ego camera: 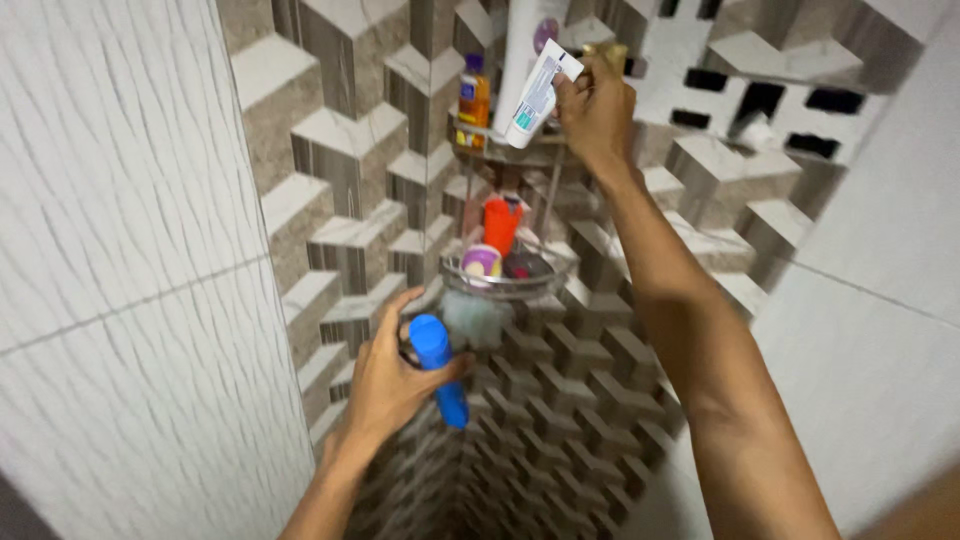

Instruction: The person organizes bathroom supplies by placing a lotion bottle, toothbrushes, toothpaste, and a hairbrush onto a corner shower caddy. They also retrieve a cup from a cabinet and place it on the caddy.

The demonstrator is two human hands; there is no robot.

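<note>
In my left hand (385, 385) I hold a blue tube (440, 368) of smooth, slightly glossy plastic. My right hand (597, 105) grips a white tube (537, 95) of soft matt plastic with a printed face. I read the corner rack (505, 283) as shiny wire metal, its rims catching light. The orange bottle (473, 97) on the top tier looks like clear glossy plastic. The orange container (500, 222) below is smooth plastic. The wall tiles (120, 200) at left are white, rippled and faintly glossy; the corner's grey-brown tiles look like polished stone.
</note>
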